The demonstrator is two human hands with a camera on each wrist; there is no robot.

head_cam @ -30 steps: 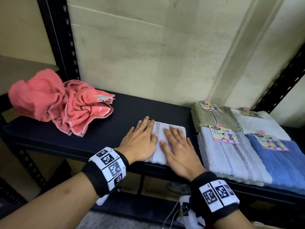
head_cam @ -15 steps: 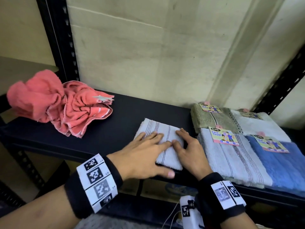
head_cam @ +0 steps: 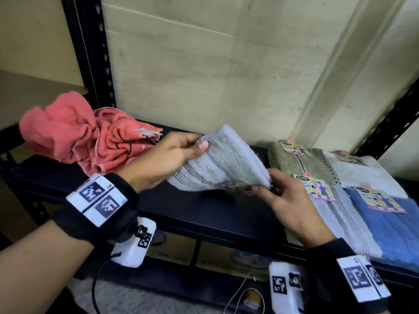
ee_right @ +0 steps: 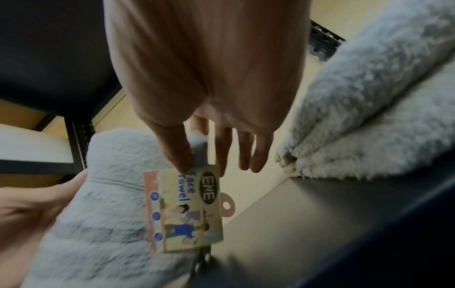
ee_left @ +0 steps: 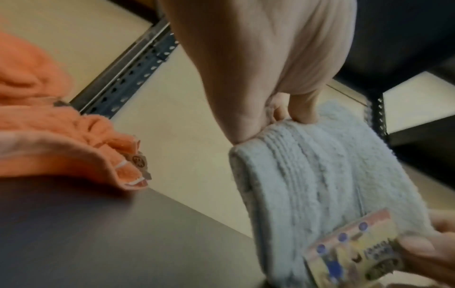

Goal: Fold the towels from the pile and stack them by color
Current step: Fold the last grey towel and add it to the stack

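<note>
Folded pale grey towel (head_cam: 223,159) with thin dark stripes being lifted tilted above shelf (head_cam: 204,214), left hand (head_cam: 163,162) pinching its 9 o'clock edge, right hand (head_cam: 288,200) gripping its 4 o'clock corner, paper label (ee_right: 187,210) hanging underneath

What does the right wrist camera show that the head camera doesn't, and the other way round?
Only the right wrist view shows the underside paper tag readably, printed ENE Face Towel, with the right hand's thumb on it. Only the head view shows the crumpled pink towels, the olive and blue folded towels, and the wrist bands. Both show the folded pale gray towel lifted off the black shelf, gripped by the left hand and held by the right hand.
</note>
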